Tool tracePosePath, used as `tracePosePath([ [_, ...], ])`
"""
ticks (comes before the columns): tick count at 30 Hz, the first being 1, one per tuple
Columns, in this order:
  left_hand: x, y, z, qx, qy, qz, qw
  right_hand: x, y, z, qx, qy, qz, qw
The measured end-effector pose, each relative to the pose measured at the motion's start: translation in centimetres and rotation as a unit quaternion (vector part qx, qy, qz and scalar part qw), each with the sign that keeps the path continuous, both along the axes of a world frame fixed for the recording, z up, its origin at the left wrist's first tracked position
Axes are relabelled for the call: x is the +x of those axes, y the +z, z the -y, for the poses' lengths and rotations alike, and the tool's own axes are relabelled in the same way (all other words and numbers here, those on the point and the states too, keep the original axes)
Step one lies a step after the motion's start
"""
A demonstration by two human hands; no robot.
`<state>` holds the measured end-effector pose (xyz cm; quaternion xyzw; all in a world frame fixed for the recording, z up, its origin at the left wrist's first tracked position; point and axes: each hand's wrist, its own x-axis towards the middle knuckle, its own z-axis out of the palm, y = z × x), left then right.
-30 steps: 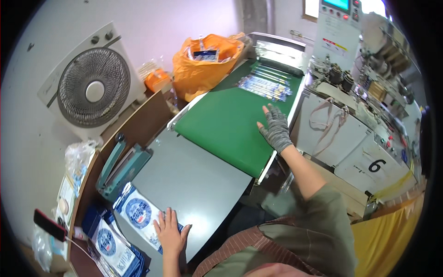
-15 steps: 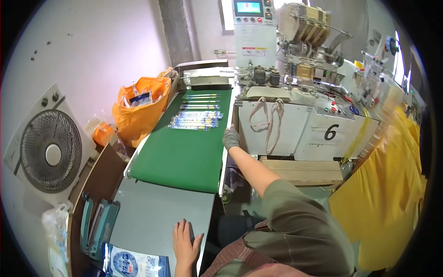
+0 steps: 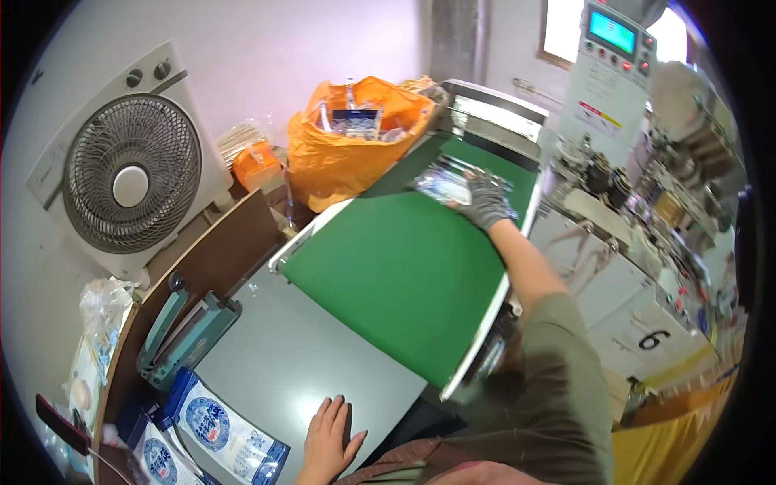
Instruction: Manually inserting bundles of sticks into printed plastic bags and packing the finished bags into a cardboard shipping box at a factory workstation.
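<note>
On the far part of the green conveyor belt (image 3: pixel 396 267) lies a bunch of slim, shiny blue-and-white packets (image 3: pixel 440 183). My right hand (image 3: pixel 487 200), in a grey glove with bare fingertips, rests over the packets from the right. Its thumb stands apart from the fingers, and part of the bunch is hidden beneath it. My bare left hand (image 3: pixel 328 435) lies flat on the grey tabletop (image 3: pixel 315 339) near its front edge, holding nothing. To its left is a white-and-blue printed bag (image 3: pixel 226 428), with a second similar bag (image 3: pixel 162 457) beside it.
A teal hand sealer (image 3: pixel 190 335) stands at the tabletop's left, against a brown board (image 3: pixel 206 250). Beyond are a box fan (image 3: pixel 133 182) and an orange sack (image 3: pixel 347 162) with packets inside. A white machine (image 3: pixel 606 89) with a lit screen lines the belt's right side.
The view has turned to the left. My right hand has gone from the belt's right edge onto the packets. My left hand stays flat on the tabletop.
</note>
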<state>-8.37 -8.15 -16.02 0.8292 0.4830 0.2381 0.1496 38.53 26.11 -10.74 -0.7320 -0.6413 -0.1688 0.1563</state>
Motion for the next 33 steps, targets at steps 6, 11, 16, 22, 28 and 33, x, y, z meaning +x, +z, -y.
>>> tracePosePath([
  [6, 1.1, 1.2, 0.8, -0.119, 0.033, 0.053, 0.991, 6.6, 0.8, -5.3, -0.104, -0.074, -0.213, 0.969],
  [11, 0.1, 0.1, 0.1, -0.008, 0.013, 0.019, 1.0, -1.8, 2.9, -2.1, -0.182, 0.062, -0.082, 0.978],
  [16, 1.4, -0.9, -1.7, -0.095, 0.068, 0.262, 0.958, -18.9, 7.3, 11.0, -0.327, 0.333, -0.118, 0.877],
  [22, 4.0, 9.6, -3.9, -0.266, -0.02, 0.62, 0.738, -30.5, 4.2, 22.9, -0.197, 0.494, -0.513, 0.673],
  [28, -2.3, 5.1, -2.0, 0.015, 0.083, 0.353, 0.932, -35.0, 4.6, 27.3, -0.161, 0.535, -0.666, 0.495],
  [33, -3.4, 3.4, 1.7, -0.215, 0.106, 0.426, 0.872, -37.7, 4.0, 31.2, -0.263, 0.489, -0.583, 0.594],
])
